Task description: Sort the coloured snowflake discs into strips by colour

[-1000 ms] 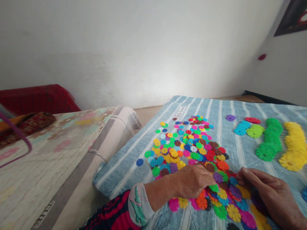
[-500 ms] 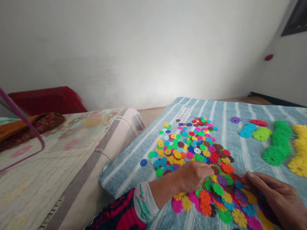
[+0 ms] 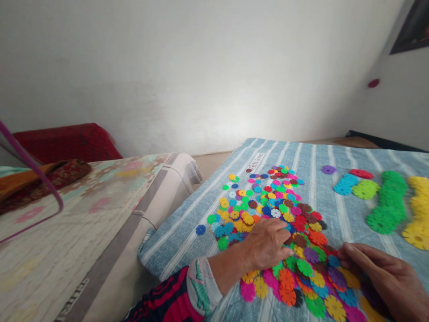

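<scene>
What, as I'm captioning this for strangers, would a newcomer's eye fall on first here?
Probably the heap of multicoloured, notched, round plastic discs on the blue, white-striped cloth, with the left hand over it and the right hand at its right edge. Next, perhaps, the overlapping green discs and yellow discs, in two rows farther right.

Left hand [image 3: 266,239]: we have it palm down over the disc pile [image 3: 239,214], thumb and forefinger parted.
Right hand [image 3: 385,275]: we keep its fingertips together at the pile's right edge; whether they pinch a disc, we cannot tell.
Striped cloth [image 3: 181,243]: under the many-coloured, notched discs.
Far right: we see a green row [image 3: 387,201] beside a yellow row [image 3: 418,212].
Nearer the pile: a blue cluster [image 3: 346,184], plus lime [image 3: 365,189], red [image 3: 362,173] and purple [image 3: 329,169] discs.
Our left: a floral cover [image 3: 100,232].
</scene>
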### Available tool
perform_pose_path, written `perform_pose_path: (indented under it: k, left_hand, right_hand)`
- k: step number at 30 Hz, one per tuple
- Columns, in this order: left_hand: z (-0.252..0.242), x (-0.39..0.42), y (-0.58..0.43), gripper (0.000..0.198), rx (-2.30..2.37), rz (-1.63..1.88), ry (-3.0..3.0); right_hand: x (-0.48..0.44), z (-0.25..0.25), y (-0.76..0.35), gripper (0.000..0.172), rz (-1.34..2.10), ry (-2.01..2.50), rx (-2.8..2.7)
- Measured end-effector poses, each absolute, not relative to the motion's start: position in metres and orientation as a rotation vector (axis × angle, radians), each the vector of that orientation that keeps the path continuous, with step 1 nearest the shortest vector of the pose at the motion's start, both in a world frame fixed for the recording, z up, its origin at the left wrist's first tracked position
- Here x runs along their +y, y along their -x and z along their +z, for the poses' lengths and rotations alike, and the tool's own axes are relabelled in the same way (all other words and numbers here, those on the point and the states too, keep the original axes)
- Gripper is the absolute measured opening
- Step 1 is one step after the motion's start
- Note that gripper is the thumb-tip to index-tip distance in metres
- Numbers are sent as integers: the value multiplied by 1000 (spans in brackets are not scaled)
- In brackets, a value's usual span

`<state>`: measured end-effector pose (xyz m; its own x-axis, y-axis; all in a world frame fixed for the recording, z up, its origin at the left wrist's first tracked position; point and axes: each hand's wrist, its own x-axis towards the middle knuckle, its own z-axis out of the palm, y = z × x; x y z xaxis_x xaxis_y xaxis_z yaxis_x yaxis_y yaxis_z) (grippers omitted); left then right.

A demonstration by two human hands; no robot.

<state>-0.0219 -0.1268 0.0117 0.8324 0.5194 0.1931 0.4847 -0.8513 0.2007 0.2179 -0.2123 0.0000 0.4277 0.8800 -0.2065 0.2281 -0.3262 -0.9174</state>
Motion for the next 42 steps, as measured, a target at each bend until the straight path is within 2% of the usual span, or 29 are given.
perform_pose_path:
  k: [10,22,32,37,42]
  left_hand:
    - [8,-130,20,15,551,397,-2924]
    - [11,-122,20,22,687,511,-2981]
    - [14,-120,22,7,756,672,-2791]
    - [23,-108,18,8,717,610,-2818]
    - [31,-81,-7,23,567,470,-2893]
  right_hand:
    - [-213,-3,-217,41,890,1765,-1034]
    - [-212,-5,-209,42,980,1689,-992]
    - [-199,-1,-203,42,919,1705,-1102]
    - [-183,6,-201,43,716,1650,-1341]
    - [-143,4,-211,40,383,1676,-1476]
